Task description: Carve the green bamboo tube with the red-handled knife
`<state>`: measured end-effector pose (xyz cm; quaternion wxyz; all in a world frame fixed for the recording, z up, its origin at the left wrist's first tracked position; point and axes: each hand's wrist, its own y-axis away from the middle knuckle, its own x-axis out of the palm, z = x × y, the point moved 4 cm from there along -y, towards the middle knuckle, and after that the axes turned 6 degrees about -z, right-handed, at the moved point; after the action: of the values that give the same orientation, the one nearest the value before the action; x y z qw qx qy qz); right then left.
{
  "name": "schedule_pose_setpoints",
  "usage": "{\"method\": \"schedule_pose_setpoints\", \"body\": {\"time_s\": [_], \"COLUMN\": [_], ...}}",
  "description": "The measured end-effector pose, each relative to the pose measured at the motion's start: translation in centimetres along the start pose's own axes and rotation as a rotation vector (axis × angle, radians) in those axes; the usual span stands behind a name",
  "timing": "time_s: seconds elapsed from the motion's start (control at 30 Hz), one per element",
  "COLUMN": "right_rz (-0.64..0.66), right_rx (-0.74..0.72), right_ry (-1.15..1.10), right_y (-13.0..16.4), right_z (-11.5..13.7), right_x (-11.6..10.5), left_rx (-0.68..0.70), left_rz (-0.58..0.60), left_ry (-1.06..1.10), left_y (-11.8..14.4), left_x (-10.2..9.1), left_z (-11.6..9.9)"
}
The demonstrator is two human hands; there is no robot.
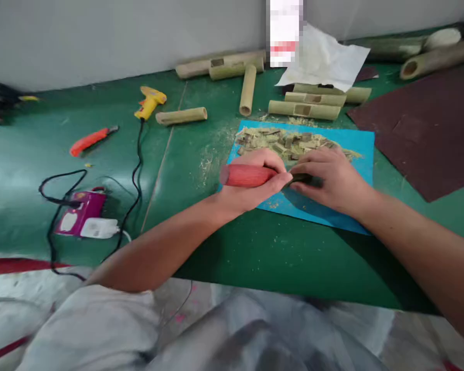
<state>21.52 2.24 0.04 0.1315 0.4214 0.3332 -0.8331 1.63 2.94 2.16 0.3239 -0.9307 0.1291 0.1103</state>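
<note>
Tool: red-handled tool (pixel 244 175) I see lying crosswise over the blue mat (pixel 355 141), dark front end hidden.
Hands: left hand (pixel 255 180) clamped on the handle; right hand (pixel 328 178) pressed over the tip.
Mat: one pile of bamboo chips (pixel 286 140).
Worktop (pixel 185 154): one glue gun (pixel 150 102), one orange knife (pixel 90 139).

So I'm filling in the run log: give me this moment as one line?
left hand: grips red handle | right hand: holds dark piece | on blue mat | chip pile behind
</note>
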Motion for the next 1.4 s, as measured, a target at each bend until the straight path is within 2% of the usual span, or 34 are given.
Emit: {"method": "schedule_pose_setpoints", "body": {"time_s": [0.23, 0.4, 0.93, 1.4], "right_rz": [0.041, 0.003, -0.062, -0.003], "right_rx": [0.020, 0.013, -0.062, -0.017], "right_ry": [0.008, 0.013, 0.013, -0.015], "right_y": [-0.09, 0.14, 0.34, 0.26], "right_z": [-0.24, 0.01, 0.15, 0.14], "right_x": [-0.09, -0.07, 0.15, 0.09], "left_rx": [-0.052, 0.010, 0.095, 0.096], "left_rz": [0.093, 0.137, 0.152, 0.148], "left_ry": [-0.102, -0.133, -0.101, -0.045], "left_y": [-0.20, -0.12, -0.07, 0.01], "left_x": [-0.26, -0.67, -0.82, -0.85], "left_z": [-0.16, -0.38, -0.39, -0.25]}}
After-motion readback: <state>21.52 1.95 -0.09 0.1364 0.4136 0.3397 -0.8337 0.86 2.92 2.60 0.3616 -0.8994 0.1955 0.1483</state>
